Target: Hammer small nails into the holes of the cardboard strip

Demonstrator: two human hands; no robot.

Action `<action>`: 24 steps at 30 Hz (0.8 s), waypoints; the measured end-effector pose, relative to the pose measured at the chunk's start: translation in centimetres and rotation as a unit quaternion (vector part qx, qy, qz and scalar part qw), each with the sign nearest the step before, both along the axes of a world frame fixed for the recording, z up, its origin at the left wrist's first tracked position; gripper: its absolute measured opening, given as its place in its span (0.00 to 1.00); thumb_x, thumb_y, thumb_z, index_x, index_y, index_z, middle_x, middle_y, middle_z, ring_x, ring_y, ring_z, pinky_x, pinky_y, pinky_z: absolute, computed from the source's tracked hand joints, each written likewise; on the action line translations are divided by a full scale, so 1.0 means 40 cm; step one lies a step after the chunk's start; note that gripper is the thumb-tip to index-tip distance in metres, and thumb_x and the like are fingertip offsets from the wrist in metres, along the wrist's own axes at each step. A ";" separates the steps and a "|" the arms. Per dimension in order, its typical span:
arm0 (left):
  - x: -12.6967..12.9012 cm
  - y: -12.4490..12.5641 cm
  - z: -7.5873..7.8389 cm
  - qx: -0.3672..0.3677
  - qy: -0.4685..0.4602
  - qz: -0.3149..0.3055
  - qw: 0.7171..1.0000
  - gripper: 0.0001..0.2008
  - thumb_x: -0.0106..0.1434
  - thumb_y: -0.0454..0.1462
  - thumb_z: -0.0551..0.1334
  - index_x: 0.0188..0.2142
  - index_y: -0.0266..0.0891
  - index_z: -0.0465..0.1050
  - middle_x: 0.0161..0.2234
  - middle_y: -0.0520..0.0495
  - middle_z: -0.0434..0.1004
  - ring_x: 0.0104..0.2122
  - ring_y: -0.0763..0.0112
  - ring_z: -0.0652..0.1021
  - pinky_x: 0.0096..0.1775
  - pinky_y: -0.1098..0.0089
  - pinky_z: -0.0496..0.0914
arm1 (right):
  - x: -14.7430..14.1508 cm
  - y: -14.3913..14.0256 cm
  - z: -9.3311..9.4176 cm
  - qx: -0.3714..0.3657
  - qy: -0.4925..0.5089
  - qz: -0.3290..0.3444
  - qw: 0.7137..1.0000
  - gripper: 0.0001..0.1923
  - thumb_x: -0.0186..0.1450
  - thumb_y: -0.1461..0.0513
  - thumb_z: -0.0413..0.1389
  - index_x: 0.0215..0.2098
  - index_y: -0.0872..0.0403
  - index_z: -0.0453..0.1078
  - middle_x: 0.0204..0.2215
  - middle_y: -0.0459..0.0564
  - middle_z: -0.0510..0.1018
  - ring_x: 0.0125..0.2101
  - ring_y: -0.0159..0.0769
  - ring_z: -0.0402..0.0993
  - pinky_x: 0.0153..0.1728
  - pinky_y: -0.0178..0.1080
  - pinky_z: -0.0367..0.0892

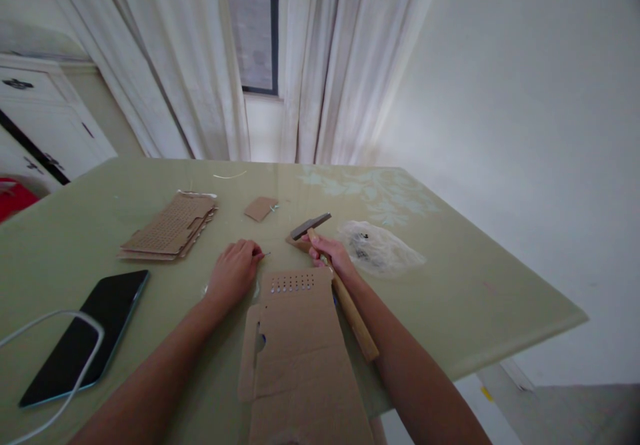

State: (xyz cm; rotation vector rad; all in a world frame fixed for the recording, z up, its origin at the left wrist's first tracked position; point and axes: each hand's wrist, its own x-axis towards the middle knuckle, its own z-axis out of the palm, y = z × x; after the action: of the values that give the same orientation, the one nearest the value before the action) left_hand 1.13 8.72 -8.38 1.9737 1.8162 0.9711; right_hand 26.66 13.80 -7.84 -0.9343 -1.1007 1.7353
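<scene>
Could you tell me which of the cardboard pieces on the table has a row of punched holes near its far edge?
The big sheet between the hands; the stack is perforated all over, the small scrap plain.

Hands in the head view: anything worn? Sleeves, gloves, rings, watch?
Both forearms are bare right to the frame's bottom edge, with no sleeves in view. The left hand and right hand are ungloved. No watch, band or ring is visible, though the fingers are too small to rule out a thin ring.
</scene>
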 end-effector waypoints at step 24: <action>0.134 -0.160 0.171 0.032 -0.150 -0.178 0.972 0.08 0.70 0.45 0.69 0.43 0.50 0.88 0.37 0.47 0.86 0.36 0.63 0.80 0.41 0.65 0.71 | -0.016 -0.005 -0.001 0.072 -0.064 -0.021 0.995 0.25 0.54 0.45 0.70 0.41 0.55 0.83 0.20 0.42 0.72 0.24 0.34 0.64 0.27 0.38 0.56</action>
State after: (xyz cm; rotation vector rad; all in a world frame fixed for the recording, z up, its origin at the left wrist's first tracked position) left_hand 6.50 2.31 -1.52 1.9698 1.2324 1.1436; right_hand 26.02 13.59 -7.87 -0.9819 -1.2623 1.5586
